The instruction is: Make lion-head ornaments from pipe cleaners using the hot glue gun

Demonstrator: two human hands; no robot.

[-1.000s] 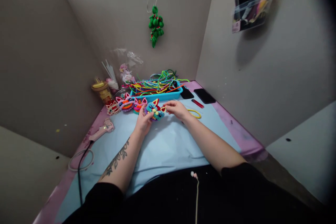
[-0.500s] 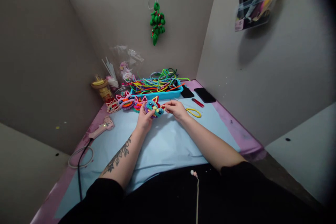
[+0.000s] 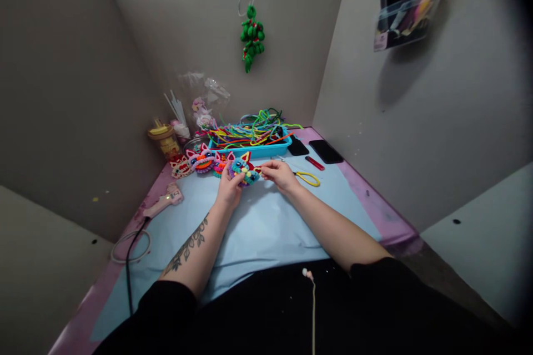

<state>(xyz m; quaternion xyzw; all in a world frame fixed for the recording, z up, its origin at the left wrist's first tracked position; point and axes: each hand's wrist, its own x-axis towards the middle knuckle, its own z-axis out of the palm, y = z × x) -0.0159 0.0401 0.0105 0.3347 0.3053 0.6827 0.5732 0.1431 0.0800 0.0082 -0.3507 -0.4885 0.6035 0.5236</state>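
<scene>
My left hand [image 3: 230, 186] is closed around the side of a blue and purple pipe-cleaner animal head [image 3: 245, 169] with a red and yellow ear on top. At the head's right edge, the fingertips of my right hand [image 3: 278, 173] pinch a small red and yellow ear piece [image 3: 257, 170]; my fingers partly cover it. I cannot tell whether the piece is joined to the head. Just behind my left hand sits a pink and orange animal head [image 3: 220, 164]. Farther left are a lilac one [image 3: 201, 160] and a cream and red one [image 3: 180, 167].
A blue tray [image 3: 262, 151] of pipe cleaners stands at the back. Yellow-handled scissors [image 3: 308, 178], a red cutter [image 3: 315, 163] and a black phone [image 3: 326, 151] lie right of my hands. A pink glue gun [image 3: 165, 199] with its cable lies left.
The view has shifted slightly, so things appear a little to the right. Both hands keep their hold on the animal head and the ear piece.
</scene>
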